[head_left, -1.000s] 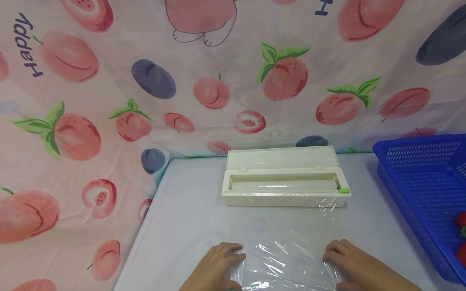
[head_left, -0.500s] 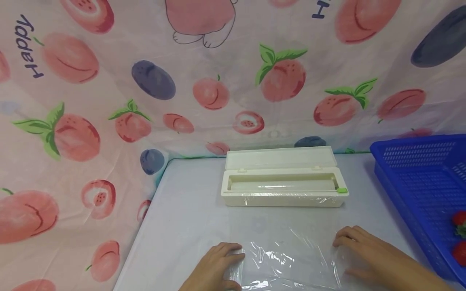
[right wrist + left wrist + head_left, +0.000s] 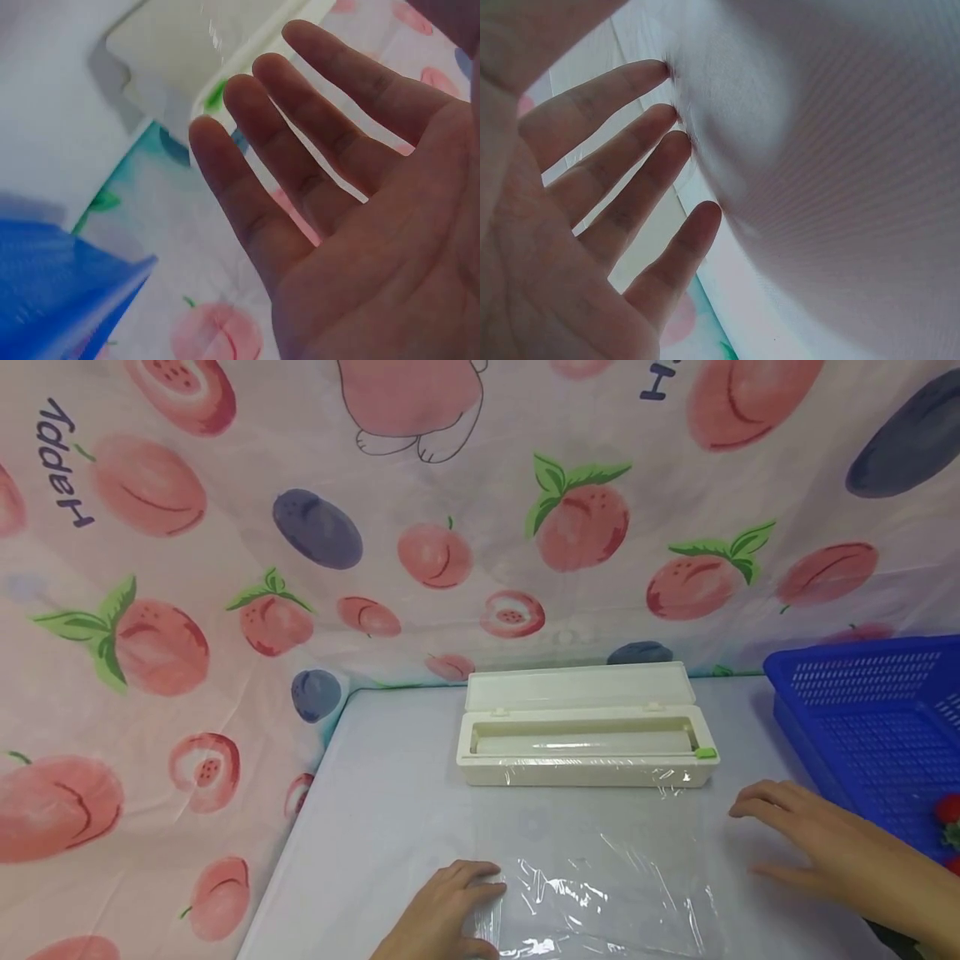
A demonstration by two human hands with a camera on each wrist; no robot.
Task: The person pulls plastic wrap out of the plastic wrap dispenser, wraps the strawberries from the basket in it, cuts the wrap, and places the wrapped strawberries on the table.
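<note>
A sheet of clear plastic wrap (image 3: 592, 893) lies over the table in the head view, running from a white cling film dispenser (image 3: 588, 772) toward the near edge. My left hand (image 3: 446, 910) rests at the sheet's left edge; in the left wrist view its fingers (image 3: 641, 199) are fairly straight, with the fingertips at the surface. To the right of the sheet, apart from it, my right hand (image 3: 825, 852) hovers with fingers spread. Nothing is in its palm in the right wrist view. The dispenser's lid is raised, with a film roll (image 3: 585, 742) inside and a green slider (image 3: 705, 752) at its right end.
A blue plastic basket (image 3: 817, 752) stands on the right with red strawberries (image 3: 948, 808) in it, partly behind my right arm. Under my right forearm shows a dark object (image 3: 892, 939), mostly hidden. A fruit-print cloth (image 3: 450, 485) hangs at the back and left.
My right hand has let go of the wrap's right edge and moved right and up, toward the basket. The left hand stays at the left edge.
</note>
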